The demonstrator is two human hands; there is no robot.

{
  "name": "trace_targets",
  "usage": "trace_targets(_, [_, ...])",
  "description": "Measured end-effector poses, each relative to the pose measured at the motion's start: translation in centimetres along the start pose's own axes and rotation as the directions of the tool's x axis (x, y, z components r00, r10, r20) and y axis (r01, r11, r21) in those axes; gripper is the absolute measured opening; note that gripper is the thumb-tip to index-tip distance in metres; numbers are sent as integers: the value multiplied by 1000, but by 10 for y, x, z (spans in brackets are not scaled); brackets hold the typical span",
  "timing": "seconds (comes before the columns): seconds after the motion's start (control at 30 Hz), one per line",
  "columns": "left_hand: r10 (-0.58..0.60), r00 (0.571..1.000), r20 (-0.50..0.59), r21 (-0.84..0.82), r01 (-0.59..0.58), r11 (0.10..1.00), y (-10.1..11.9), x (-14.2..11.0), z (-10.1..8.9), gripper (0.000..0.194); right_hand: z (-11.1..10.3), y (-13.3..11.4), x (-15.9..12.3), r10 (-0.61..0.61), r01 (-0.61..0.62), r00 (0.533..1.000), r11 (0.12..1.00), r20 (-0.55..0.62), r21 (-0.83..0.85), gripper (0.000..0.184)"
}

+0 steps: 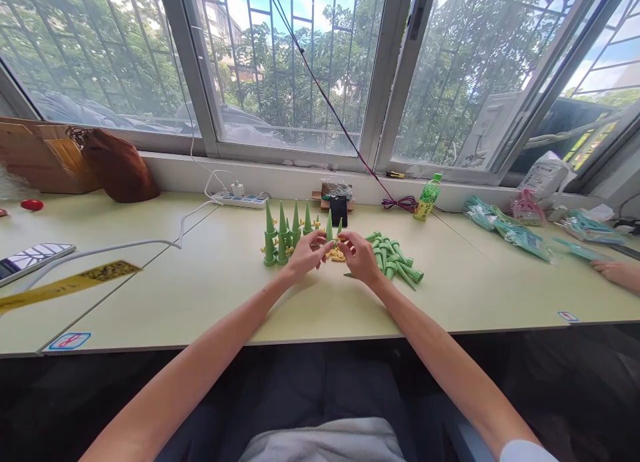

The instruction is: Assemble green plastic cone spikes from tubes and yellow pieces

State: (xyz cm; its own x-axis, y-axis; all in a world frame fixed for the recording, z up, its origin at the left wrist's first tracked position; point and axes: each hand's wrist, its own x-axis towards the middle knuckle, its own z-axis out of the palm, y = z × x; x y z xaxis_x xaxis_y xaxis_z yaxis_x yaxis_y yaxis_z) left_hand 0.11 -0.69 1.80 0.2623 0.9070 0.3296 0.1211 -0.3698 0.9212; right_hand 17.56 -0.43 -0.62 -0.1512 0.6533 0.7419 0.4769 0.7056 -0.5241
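My left hand (307, 252) is closed, with thumb and fingers at the base of a green pointed plastic spike (329, 227) that stands tip up. Close beside it, my right hand (357, 255) pinches something small, largely hidden by the fingertips; another green tip shows just above it. Under and between both hands lies a small pile of yellow plastic pieces (338, 255). Left of my left hand, several green spikes (270, 239) stand upright in rows, with small yellow parts at their sides. On the right, a heap of loose green spikes (393, 259) lies by my right hand.
Behind the hands are a dark phone (339, 212), a power strip (243, 199) with a white cable, and a green bottle (428, 199). Packaged teal items (523, 235) lie at right, near another person's hand (617, 272). A yellow strip (70, 287) crosses the left side.
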Motion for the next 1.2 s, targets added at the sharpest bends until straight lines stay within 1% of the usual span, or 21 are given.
trace_targets(0.17, [13, 1000, -19, 65, -12, 998, -5, 1, -1, 40, 0, 0, 0, 8, -7, 1000, 1000, 10, -7, 20])
trace_targets(0.43, [45, 999, -11, 107, -43, 993, -12, 4, -2, 38, -1, -1, 0, 18, -18, 1000, 999, 13, -29, 22])
trace_targets(0.63, [78, 997, 14, 132, -79, 988, -12, 4, -3, 34, -1, -3, 0, 31, -30, 999, 999, 10, -38, 24])
trace_targets(0.87, [89, 996, 7, 151, -89, 984, -12, 5, -3, 35, -1, -2, -1, 47, -46, 999, 999, 12, -28, 23])
trace_targets(1.03, [104, 994, -20, 213, -97, 972, -10, 4, -1, 36, -2, -4, 0, 58, -57, 998, 998, 12, -35, 23])
trace_targets(1.2, [118, 993, -10, 256, -112, 960, -9, 3, -2, 35, -2, -6, 0, 70, -70, 997, 997, 17, -28, 24])
